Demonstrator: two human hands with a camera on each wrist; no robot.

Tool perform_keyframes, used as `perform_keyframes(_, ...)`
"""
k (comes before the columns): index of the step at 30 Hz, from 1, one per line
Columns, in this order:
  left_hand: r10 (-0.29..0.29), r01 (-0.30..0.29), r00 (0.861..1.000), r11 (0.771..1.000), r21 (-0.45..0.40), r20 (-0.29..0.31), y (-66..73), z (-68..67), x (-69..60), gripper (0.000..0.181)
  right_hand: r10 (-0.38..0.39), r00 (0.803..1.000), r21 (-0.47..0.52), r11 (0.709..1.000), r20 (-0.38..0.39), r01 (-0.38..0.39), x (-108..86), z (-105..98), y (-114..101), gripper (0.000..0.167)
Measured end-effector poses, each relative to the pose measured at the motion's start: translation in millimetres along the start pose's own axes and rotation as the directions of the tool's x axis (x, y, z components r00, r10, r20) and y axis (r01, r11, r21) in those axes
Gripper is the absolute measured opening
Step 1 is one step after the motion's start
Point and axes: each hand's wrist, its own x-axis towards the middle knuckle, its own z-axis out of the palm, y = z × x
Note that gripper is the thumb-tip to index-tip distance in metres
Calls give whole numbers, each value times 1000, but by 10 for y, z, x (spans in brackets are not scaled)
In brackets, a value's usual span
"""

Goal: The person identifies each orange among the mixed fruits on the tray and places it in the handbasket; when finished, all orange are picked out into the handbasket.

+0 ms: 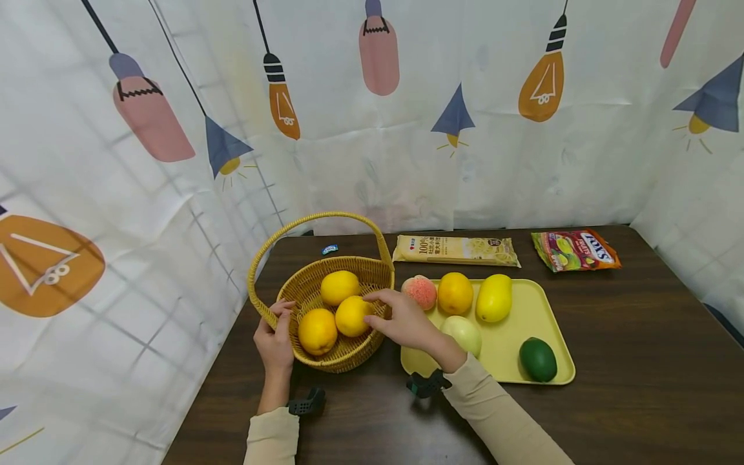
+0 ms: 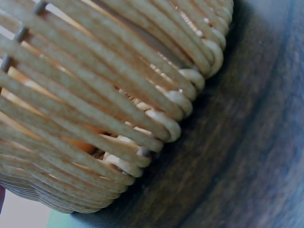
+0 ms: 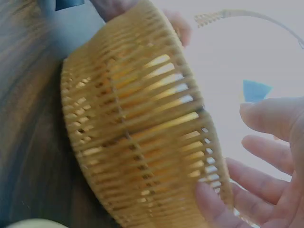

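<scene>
A woven yellow basket (image 1: pixel 343 363) with a tall arched handle (image 1: pixel 325 215) stands on the table. Inside lie three orange-yellow fruits: a front-left orange (image 1: pixel 317 332), a right one (image 1: pixel 352 316) and a rear one (image 1: pixel 340 287). My left hand (image 1: pixel 276 342) grips the basket's left rim beside the handle's foot; the left wrist view shows only wicker wall (image 2: pixel 95 95) and tabletop. My right hand (image 1: pixel 407 323) reaches over the right rim, fingertips next to the right fruit. Its fingers (image 3: pixel 259 183) look spread and loose in the right wrist view, with nothing visible between them.
A yellow tray (image 1: pixel 500 361) right of the basket holds a peach (image 1: pixel 419 292), an orange (image 1: pixel 455 293), a yellow fruit (image 1: pixel 494 298), a pale green fruit (image 1: pixel 462 334) and an avocado (image 1: pixel 537 359). Behind lie a noodle packet (image 1: pixel 456 250), a candy bag (image 1: pixel 575 250) and a small blue wrapper (image 1: pixel 329 248).
</scene>
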Motion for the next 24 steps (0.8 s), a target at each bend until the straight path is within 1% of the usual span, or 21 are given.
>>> perform_keyframes(3, -1, 1, 1000, 1000, 1, -3, 1, 3, 2, 18, 34, 999, 32, 999, -16, -33, -10, -82, 17, 36)
perform_keyframes(6, -11, 11, 1000, 1000, -5, 3, 36, 6, 0, 17, 53, 998, 67, 996, -38, -51, -28, -179, 39, 33)
perform_keyframes(12, -12, 12, 1000, 1000, 0, 24, 128, -4, -2, 17, 63, 992, 92, 994, -105, -54, -68, -400, 108, 33)
perform_keyframes(16, -17, 16, 1000, 1000, 13, 14, 96, -8, -3, 18, 87, 985, 79, 994, -147, -76, -94, -535, 158, 33)
perform_keyframes(20, -24, 24, 1000, 1000, 13, 1, 33, -2, -4, 20, 99, 981, 65, 994, -167, -89, -120, -662, 221, 32)
perform_keyframes(24, -17, 17, 1000, 1000, 9, -1, 13, 2, -1, 21, 128, 974, 51, 991, -189, -120, -147, -778, 297, 33)
